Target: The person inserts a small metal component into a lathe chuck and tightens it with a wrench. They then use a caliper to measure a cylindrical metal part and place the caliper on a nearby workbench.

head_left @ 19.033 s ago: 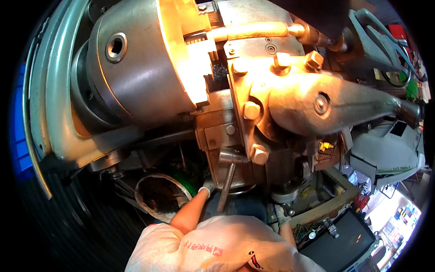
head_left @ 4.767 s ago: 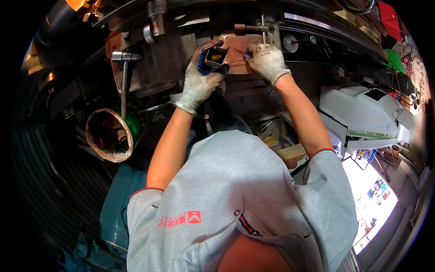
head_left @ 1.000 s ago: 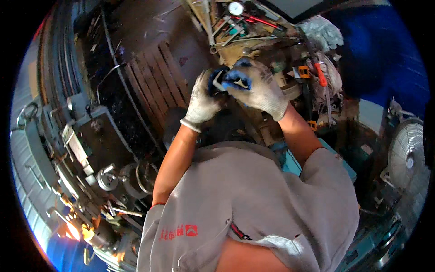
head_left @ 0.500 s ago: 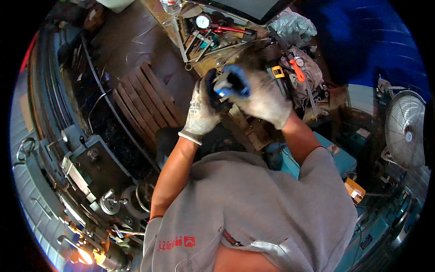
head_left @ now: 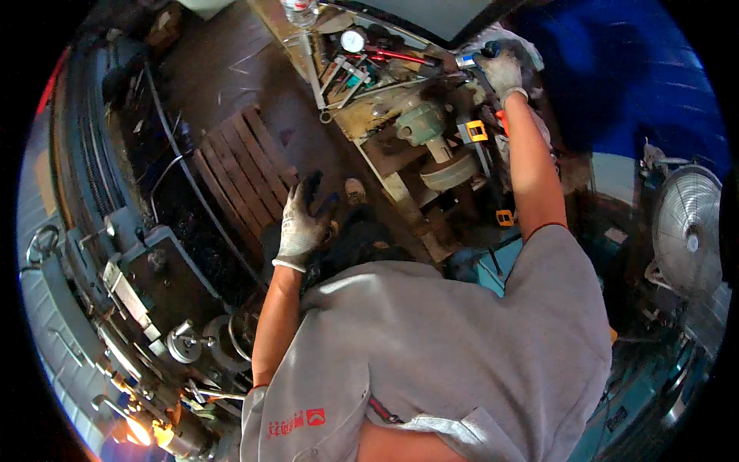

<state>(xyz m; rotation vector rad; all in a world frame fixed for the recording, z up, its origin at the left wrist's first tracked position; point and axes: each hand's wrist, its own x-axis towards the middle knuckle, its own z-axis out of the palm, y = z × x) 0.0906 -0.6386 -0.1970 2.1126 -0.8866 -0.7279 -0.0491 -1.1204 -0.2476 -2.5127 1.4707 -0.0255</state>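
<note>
My right hand (head_left: 502, 71), in a pale work glove with dark fingertips, reaches out over the far right of the workbench. Its fingers are closed on a small blue-and-white cylinder (head_left: 466, 61), whose exact kind I cannot make out. A crumpled clear plastic bag (head_left: 530, 51) lies beside that hand. Lower left, my left hand (head_left: 299, 231) wears a matching glove and hangs in front of my body, fingers apart, with nothing visible in it. Slatted brown wooden boards (head_left: 242, 165) are on the floor just past it.
The workbench (head_left: 362, 123) carries a dial gauge (head_left: 353, 41), calipers (head_left: 314, 69), a red-handled tool (head_left: 404, 58) and a green bench grinder (head_left: 422, 125). An orange-and-black clamp (head_left: 475, 131) lies by my right forearm. A fan (head_left: 689, 231) stands right; a lathe-like machine (head_left: 165, 285) fills the left.
My hands were together in front of me, around a blue-and-dark item. Now the right has swung far and right with the cylinder, while the left has dropped nearer and left.
</note>
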